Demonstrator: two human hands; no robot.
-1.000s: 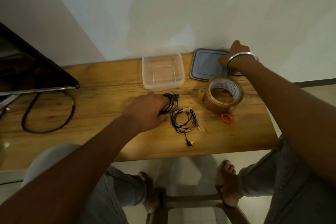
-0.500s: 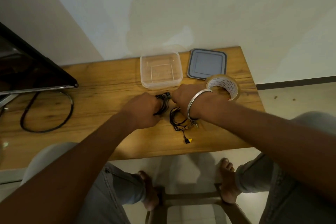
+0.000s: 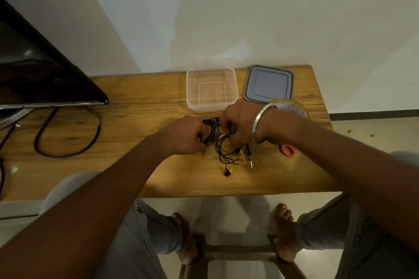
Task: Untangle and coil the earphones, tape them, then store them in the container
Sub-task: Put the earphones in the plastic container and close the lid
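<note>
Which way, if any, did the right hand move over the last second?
Yes. The right hand left the grey lid and came left and toward the person; it now grips the earphones just in front of the clear container.

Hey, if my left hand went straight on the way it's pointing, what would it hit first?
Probably the right hand, just past the earphones that the left hand grips. The container lies beyond. Depth is hard to judge.

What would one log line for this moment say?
stage: untangling | left grip: holds black earphones | right grip: pinches their wires | container: open, empty
</note>
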